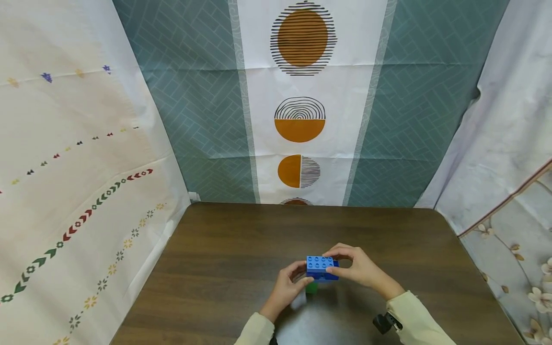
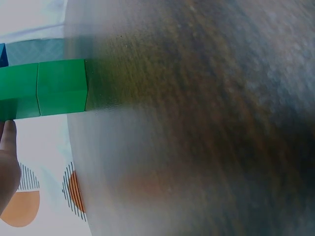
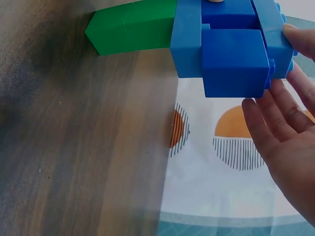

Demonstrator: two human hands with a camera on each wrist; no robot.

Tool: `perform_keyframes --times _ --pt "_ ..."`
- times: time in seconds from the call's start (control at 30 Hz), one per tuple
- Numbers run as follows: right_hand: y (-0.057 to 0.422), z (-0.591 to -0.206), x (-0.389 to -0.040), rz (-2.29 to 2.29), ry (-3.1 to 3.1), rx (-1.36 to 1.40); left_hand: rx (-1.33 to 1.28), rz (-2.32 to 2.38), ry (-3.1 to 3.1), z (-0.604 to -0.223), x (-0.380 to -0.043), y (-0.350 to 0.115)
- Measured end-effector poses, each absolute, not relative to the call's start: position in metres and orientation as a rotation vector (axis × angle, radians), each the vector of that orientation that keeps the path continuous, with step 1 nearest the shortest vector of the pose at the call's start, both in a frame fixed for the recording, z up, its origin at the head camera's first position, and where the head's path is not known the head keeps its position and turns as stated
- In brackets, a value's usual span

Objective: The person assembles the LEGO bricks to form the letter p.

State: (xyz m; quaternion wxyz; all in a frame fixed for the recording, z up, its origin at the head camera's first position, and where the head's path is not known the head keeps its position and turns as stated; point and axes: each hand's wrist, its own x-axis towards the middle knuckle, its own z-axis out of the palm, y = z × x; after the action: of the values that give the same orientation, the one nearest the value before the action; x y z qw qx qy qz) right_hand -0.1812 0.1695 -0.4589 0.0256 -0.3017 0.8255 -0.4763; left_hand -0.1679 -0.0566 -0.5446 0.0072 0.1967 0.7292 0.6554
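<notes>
- A small tower of toy bricks stands on the dark wooden desk [image 1: 224, 249], close to the near edge and about in the middle between the left and right edges.
- The top of the tower is a blue brick [image 1: 320, 266] with round studs on its upper face; in the right wrist view it is made of several blue pieces [image 3: 231, 46] joined together.
- Under the blue part are green bricks [image 1: 312, 287]; the left wrist view shows them as green blocks [image 2: 44, 88] that reach down to the desk surface.
- The left hand [image 1: 288, 286] holds the tower from the left side, with its fingers curled around the lower part of the blue brick; in the left wrist view a fingertip [image 2: 9, 135] lies against the green bricks.
- The right hand [image 1: 355, 266] grips the blue brick from the right side, with the thumb and fingers bent around its right end; in the right wrist view the fingers [image 3: 275, 128] touch the end of the blue pieces.
- Both arms wear pale sleeves [image 1: 416, 314], and a dark strap [image 1: 385, 322] is on the right wrist.
- Patterned cloths [image 1: 302, 96] hang behind the far edge and along both side edges of the desk.
</notes>
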Motion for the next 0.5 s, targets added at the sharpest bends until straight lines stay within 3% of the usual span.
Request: perform_keyframes --times 0.27,0.5 --pt "0.164 -0.462 -0.178 -1.521 2.631 -0.985 0.644 2.042 2.305 -0.542 -0.168 -0.057" --pt "0.157 -0.464 -0.171 -1.513 2.75 -1.03 0.638 2.043 2.313 -0.568 -0.177 -0.054"
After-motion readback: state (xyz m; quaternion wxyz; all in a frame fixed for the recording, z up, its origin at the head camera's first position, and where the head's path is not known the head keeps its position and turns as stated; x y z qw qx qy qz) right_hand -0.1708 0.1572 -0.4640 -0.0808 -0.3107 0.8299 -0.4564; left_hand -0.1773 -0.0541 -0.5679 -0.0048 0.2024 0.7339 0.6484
